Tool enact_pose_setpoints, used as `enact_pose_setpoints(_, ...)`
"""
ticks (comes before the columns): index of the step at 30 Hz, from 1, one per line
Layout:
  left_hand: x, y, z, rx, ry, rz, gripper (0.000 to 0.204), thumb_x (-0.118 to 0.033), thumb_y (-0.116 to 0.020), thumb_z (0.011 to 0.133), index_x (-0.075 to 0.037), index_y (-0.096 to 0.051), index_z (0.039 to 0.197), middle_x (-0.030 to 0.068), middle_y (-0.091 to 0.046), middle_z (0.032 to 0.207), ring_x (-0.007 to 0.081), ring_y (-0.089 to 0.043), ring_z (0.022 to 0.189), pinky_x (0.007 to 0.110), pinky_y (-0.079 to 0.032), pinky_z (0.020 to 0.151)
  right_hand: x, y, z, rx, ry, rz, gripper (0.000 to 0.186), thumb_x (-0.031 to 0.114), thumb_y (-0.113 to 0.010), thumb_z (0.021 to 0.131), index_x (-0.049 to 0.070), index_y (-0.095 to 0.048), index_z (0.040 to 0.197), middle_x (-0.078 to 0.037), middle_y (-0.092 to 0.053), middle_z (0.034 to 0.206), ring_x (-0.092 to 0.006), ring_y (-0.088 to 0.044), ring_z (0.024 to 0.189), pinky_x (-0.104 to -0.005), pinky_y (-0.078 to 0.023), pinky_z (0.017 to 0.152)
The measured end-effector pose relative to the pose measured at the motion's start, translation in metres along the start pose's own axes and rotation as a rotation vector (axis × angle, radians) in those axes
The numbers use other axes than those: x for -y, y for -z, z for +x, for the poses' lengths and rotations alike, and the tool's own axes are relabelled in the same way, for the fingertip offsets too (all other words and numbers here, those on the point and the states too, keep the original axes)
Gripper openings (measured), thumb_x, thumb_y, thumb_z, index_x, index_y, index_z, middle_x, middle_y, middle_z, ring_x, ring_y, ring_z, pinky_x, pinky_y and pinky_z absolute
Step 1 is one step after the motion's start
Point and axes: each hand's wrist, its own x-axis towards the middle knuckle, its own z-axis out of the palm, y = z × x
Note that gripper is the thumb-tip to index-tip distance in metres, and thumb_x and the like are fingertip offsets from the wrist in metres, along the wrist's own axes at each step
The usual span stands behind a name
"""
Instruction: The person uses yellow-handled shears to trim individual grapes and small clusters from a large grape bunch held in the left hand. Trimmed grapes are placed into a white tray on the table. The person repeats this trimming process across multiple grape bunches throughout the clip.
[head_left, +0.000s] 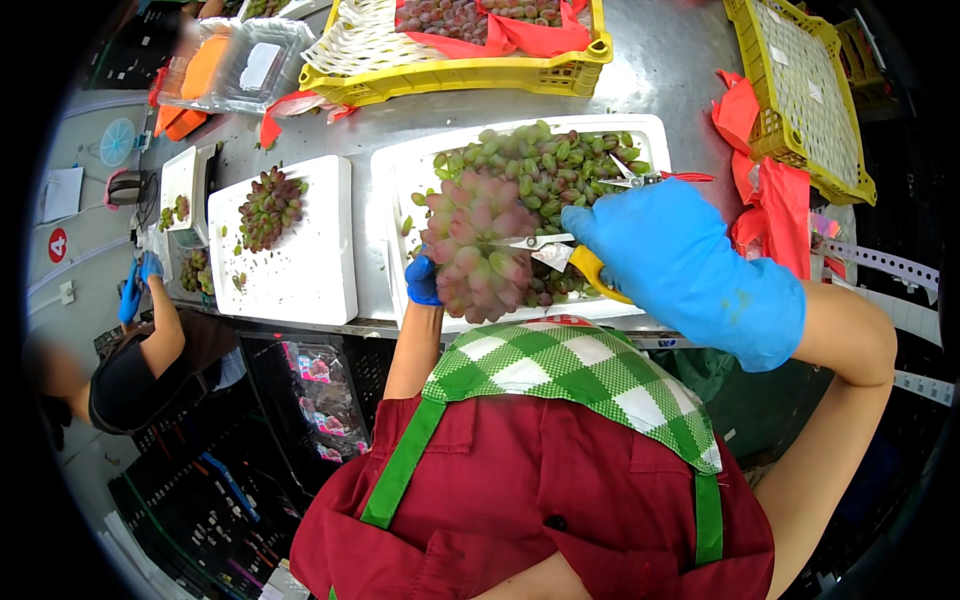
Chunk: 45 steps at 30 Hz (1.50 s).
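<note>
A large bunch of pinkish-green grapes [470,215] is held up by my left hand [423,281]. Its blue-gloved fingers are partly hidden behind the fruit at the bunch's lower left. In a blue glove too, my right hand [680,265] grips a pair of scissors with yellow handles [597,272]. Their blades point left, with the tips at the bunch's right side. Below the bunch, a white foam tray [390,200] holds many loose green and reddish grapes [560,165]. Red-handled snips [640,179] lie at its far right, blades over the grapes.
Left stands a white foam board [320,255] bearing another grape bunch [270,208]. Beyond the tray is a yellow crate [450,80] of grapes; another yellow crate [800,110] is far right, near red paper [785,215]. Clear plastic boxes [265,65] sit far left. A co-worker's gloved hands [140,285] show left.
</note>
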Motion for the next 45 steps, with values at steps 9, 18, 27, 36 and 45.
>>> enact_pose_setpoints(9, -0.002, -0.004, -0.004, 0.028, 0.000, -0.088, 0.060, -0.026, -0.052, 0.079, -0.005, -0.029, 0.131, 0.0106, -0.040, 0.128, 0.0222, -0.042, 0.113, 0.031, -0.037, 0.092, 0.003, 0.003, -0.001, -0.038, -0.055, -0.060, 0.038, 0.011, -0.059, 0.066, 0.008, -0.053, 0.104, -0.008, -0.050, 0.072, -0.0233, -0.054, 0.067, -0.0363, -0.042, 0.051)
enact_pose_setpoints(18, -0.002, -0.008, -0.004, 0.045, 0.006, -0.116, 0.063, -0.026, -0.055, 0.077, -0.005, -0.030, 0.131, 0.0107, -0.042, 0.126, 0.0218, -0.045, 0.110, 0.031, -0.040, 0.089, -0.002, -0.006, -0.005, -0.065, -0.032, 0.030, 0.043, 0.013, -0.061, 0.067, 0.009, -0.053, 0.109, -0.008, -0.052, 0.071, -0.0245, -0.055, 0.063, -0.0370, -0.042, 0.052)
enact_pose_setpoints(27, -0.003, -0.008, -0.006, 0.054, -0.002, -0.142, 0.066, -0.026, -0.058, 0.075, -0.005, -0.030, 0.131, 0.0107, -0.043, 0.124, 0.0214, -0.047, 0.107, 0.031, -0.043, 0.086, -0.010, -0.017, -0.016, -0.129, -0.100, 0.142, 0.051, 0.015, -0.064, 0.066, 0.012, -0.053, 0.116, -0.008, -0.054, 0.075, -0.0258, -0.055, 0.067, -0.0375, -0.043, 0.055)
enact_pose_setpoints(36, -0.001, -0.012, -0.006, 0.072, 0.001, -0.163, 0.069, -0.027, -0.062, 0.073, -0.005, -0.030, 0.131, 0.0108, -0.045, 0.122, 0.0210, -0.050, 0.104, 0.031, -0.046, 0.083, -0.002, -0.008, -0.010, -0.112, -0.076, 0.003, 0.050, 0.013, -0.066, 0.063, 0.008, -0.052, 0.110, -0.009, -0.051, 0.075, -0.0252, -0.053, 0.068, -0.0373, -0.042, 0.056)
enact_pose_setpoints(45, -0.004, -0.014, -0.003, 0.083, 0.014, -0.160, 0.072, -0.027, -0.065, 0.071, -0.004, -0.031, 0.130, 0.0109, -0.047, 0.120, 0.0206, -0.052, 0.101, 0.030, -0.049, 0.080, 0.004, -0.021, -0.009, -0.052, -0.160, -0.051, 0.046, 0.017, -0.067, 0.064, 0.006, -0.052, 0.106, -0.009, -0.052, 0.073, -0.0248, -0.054, 0.065, -0.0380, -0.042, 0.053)
